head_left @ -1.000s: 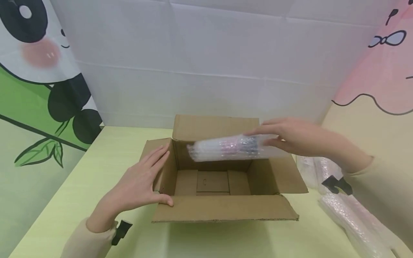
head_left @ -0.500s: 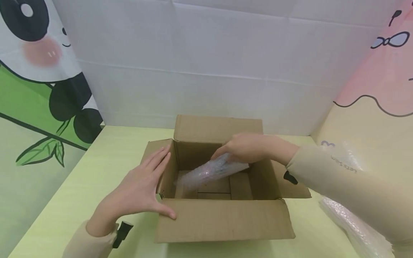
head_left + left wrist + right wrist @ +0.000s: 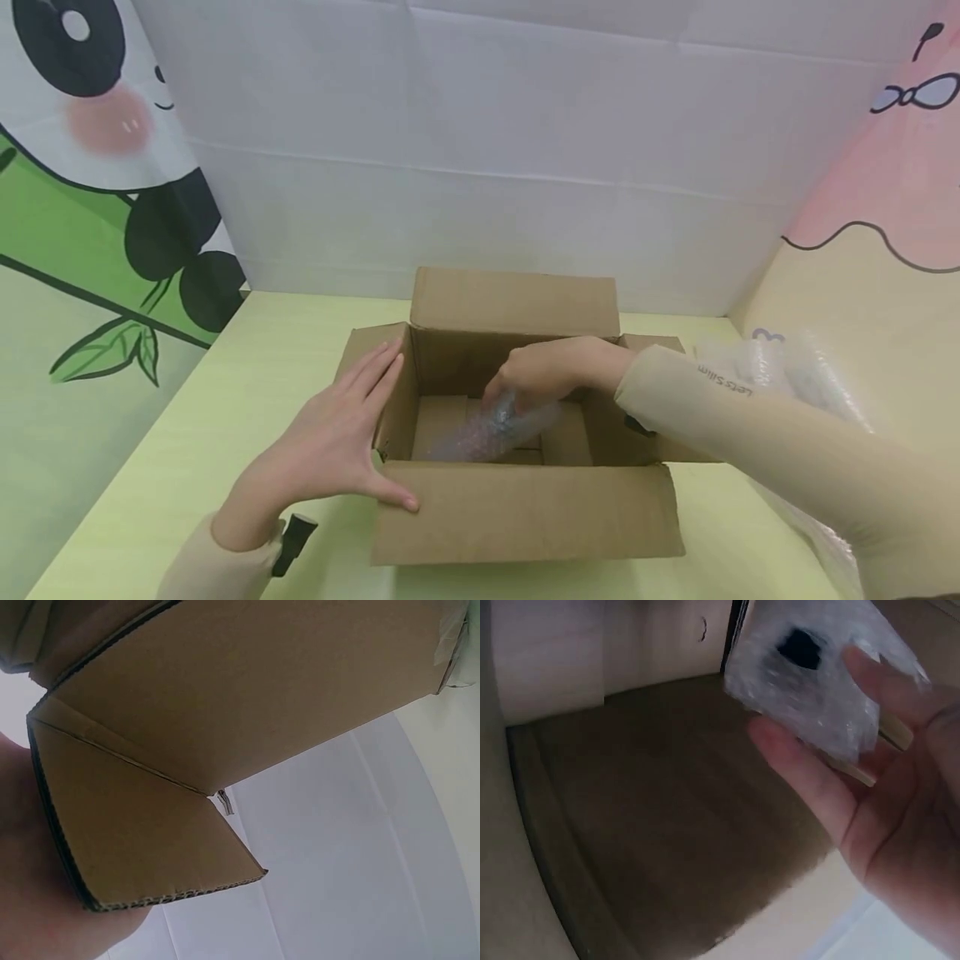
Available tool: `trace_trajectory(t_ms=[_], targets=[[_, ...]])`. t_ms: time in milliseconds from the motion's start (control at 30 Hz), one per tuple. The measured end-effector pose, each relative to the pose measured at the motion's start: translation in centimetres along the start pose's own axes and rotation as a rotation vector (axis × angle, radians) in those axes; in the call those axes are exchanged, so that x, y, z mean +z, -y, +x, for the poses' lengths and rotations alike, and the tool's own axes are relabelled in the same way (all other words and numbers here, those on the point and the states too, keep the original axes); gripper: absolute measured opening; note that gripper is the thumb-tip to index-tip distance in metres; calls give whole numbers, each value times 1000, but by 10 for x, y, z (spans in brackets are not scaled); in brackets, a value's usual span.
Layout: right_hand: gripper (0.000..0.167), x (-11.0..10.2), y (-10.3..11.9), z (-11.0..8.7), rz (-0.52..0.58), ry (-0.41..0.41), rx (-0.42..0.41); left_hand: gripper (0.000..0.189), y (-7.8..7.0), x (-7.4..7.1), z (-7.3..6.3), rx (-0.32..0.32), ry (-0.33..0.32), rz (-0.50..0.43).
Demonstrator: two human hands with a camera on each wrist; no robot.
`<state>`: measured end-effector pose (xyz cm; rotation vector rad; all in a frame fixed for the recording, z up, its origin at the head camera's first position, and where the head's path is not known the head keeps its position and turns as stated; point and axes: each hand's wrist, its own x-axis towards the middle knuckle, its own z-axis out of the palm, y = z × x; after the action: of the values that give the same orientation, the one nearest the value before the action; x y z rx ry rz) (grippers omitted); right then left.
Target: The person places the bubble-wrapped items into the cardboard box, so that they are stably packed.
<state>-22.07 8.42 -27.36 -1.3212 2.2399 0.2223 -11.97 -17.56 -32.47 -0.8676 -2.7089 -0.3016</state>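
— Bundle (image 3: 491, 432) first: where is it sitting?

— Bubble-wrapped, lying tilted inside the box (image 3: 525, 508), its low end reaching toward the near-left of the floor, its high end under the right hand (image 3: 547, 371). The right wrist view is showing that hand's fingers (image 3: 810, 780) curling round the wrap (image 3: 810, 671), with something dark showing through it.

— And the other hand?

— The left hand (image 3: 330, 450) is lying flat and spread against the box's left flap, fingers straight, thumb resting on the near flap's top corner. It is pressing, not gripping. The left wrist view is showing only cardboard (image 3: 225, 697) and white wall.

— What is the box standing on?

— A pale yellow-green table (image 3: 247, 367). All four flaps are standing open: the far one upright, the near one folded down toward the person, the side ones splaying out.

— The room around it?

— A white quilted backdrop (image 3: 480, 167) is running along the far edge. A panda cloth (image 3: 90, 167) is hanging on the left, a pink and cream cloth (image 3: 892, 208) on the right, so the table is being walled on three sides.

— Where is there room?

— The table left of the box is lying bare up to the panda cloth, and a strip is showing between the box and the backdrop. On the right it is tighter: more bubble wrap (image 3: 787, 371) is piling just beside the right flap, against the cream cloth, and the right sleeve (image 3: 750, 433) is crossing over that flap into the box. Inside, the floor left of the bundle is showing bare cardboard.
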Motion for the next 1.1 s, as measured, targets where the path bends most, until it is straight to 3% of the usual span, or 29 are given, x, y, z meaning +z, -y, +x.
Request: trace_trajectory(t_ms=[333,800,1100], targets=[[60,17,0,16,7,167,73,144,0,0,2,-13,24,-4],[76,46,-1,31,105,238,101,144,-2,-2,2,-29,50,-6],[69,46,3,35,158,272,132,144,-1,-1,-2,-19,28,11]])
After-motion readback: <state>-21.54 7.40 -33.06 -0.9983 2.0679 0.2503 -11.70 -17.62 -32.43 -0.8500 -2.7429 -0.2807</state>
